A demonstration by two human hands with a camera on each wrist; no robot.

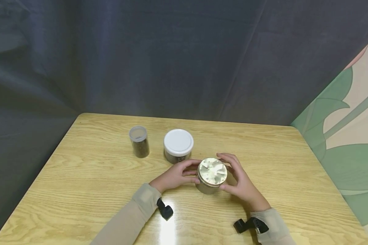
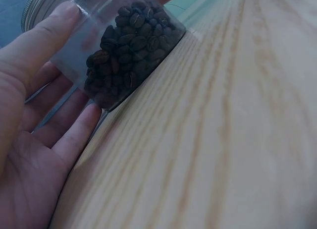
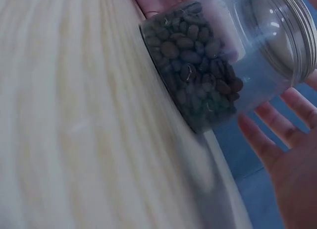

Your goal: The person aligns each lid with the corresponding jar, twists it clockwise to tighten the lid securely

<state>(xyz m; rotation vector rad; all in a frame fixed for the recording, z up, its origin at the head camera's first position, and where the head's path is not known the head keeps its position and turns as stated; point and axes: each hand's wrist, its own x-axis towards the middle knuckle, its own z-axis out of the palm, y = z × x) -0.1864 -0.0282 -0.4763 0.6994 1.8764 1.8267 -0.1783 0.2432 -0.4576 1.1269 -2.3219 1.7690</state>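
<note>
A clear jar of coffee beans (image 1: 207, 189) with a gold metal lid (image 1: 213, 171) stands upright on the wooden table. Dark beans fill its lower part, as both wrist views show. From the left, my left hand (image 1: 175, 176) holds it, the thumb against the near side and fingers behind. In the left wrist view, that thumb (image 2: 49, 33) lies along the jar wall. My right hand (image 1: 240, 180) curves loosely around the right side, with a gap between its forefinger and the lid. Its fingertips sit at or very near the wall in the right wrist view; firm contact is unclear.
Behind the left hand stands a white-lidded tub (image 1: 178, 142) with dark contents. Farther left is a slim clear container (image 1: 139, 143) holding dark grains. A dark curtain (image 1: 171, 61) hangs behind the table (image 1: 89, 177), and a leaf-patterned surface (image 1: 349, 136) lies to the right.
</note>
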